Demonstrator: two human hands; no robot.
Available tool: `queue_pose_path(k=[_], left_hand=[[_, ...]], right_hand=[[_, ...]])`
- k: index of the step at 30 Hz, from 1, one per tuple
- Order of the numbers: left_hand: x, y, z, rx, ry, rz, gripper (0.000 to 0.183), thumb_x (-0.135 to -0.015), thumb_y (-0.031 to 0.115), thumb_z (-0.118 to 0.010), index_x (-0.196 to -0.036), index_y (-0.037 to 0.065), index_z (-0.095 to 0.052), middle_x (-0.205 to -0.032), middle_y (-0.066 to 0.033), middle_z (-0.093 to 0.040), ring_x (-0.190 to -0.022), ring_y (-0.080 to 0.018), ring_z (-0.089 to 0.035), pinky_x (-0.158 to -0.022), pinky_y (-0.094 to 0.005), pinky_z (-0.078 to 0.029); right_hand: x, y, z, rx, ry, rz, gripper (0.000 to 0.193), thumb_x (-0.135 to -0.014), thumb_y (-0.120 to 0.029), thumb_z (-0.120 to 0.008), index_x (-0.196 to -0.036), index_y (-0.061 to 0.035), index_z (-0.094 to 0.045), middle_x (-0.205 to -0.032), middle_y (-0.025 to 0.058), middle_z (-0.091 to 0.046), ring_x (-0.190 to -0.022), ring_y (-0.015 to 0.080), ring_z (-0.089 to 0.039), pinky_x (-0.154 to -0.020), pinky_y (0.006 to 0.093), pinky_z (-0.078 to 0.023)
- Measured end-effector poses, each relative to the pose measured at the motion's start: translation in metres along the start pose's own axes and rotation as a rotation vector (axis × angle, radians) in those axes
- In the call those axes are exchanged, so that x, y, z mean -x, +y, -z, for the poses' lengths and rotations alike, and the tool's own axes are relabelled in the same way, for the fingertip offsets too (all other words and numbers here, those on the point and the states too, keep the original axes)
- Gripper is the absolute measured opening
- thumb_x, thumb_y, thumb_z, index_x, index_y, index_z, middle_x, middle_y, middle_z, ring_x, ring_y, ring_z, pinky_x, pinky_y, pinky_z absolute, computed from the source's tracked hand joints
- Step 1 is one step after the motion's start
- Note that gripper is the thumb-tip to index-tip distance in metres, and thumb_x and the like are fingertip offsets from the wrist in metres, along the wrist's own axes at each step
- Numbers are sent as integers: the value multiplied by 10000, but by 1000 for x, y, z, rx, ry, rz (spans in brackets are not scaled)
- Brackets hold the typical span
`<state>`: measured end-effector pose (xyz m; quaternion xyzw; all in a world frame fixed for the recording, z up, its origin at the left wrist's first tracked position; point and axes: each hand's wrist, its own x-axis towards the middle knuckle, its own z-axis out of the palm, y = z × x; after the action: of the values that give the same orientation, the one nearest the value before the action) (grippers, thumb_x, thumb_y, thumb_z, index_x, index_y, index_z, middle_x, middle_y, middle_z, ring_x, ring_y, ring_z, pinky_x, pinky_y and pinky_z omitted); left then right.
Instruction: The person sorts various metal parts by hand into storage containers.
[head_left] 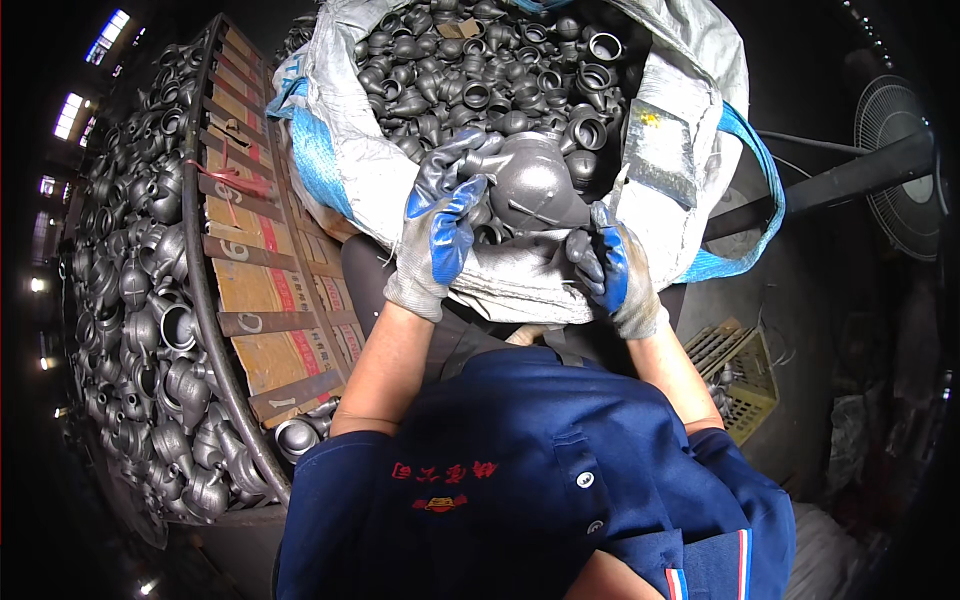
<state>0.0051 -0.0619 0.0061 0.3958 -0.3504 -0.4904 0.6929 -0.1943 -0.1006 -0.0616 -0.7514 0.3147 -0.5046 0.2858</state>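
Observation:
A rounded dark-grey metal casting [535,182] with a narrow neck is held up over the near rim of a large white woven bulk bag [505,275]. My left hand [440,220], in a grey glove with blue patches, is closed on the casting's neck side. At its lower right edge, my right hand [612,262] in a matching glove grips it with curled fingers; its contact is partly hidden. Beyond both hands, many similar castings [475,95] fill the bag. Part of the held casting's underside is hidden.
At left, a metal-framed bin [200,290] lined with cardboard [255,285] holds heaped castings [150,300]. Blue lifting straps [765,230] loop off the bag. A fan [900,165] with a dark beam [820,190] stands at right. A yellow crate [750,385] sits lower right.

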Motion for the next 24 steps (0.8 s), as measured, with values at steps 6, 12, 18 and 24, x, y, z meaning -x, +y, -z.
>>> queue_pose_path(k=[6, 12, 18, 24], left_hand=[[-1, -1, 9, -160, -163, -110, 402, -855, -45, -499, -1250, 24, -478, -1213, -115, -558, -1124, -172, -530, -955, -271, -410], [0, 1, 5, 162, -62, 44, 414, -841, -45, -517, -1249, 21, -485, -1222, -102, -550, -1103, -165, -534, -958, -272, -412], [-1, -1, -1, 20, -24, -19, 429, -831, -12, -547, -1255, -8, -485, -1215, -122, -556, -1107, -185, -548, -954, -290, -428], [-7, 0, -4, -3, 40, -123, 319, -858, 25, -604, -1172, -14, -557, -1037, -93, -642, -928, -139, -611, -844, -245, -483]], right_hand=[[1, -3, 27, -162, -395, -350, 415, -868, -63, -570, -1241, 52, -426, -652, 35, -522, -492, 122, -472, -480, 260, -402], [-3, 6, 17, 239, -113, 199, 343, -895, -108, -551, -1171, 74, -461, -680, 65, -554, -511, 131, -509, -491, 276, -411], [15, 24, 22, -188, -302, -600, 317, -984, -230, -426, -1066, 54, -542, -744, 53, -614, -494, 64, -460, -430, 220, -364], [-25, -18, 31, -275, -144, -731, 330, -917, -306, -568, -1022, -1, -638, -708, -6, -618, -539, 31, -501, -466, 180, -360]])
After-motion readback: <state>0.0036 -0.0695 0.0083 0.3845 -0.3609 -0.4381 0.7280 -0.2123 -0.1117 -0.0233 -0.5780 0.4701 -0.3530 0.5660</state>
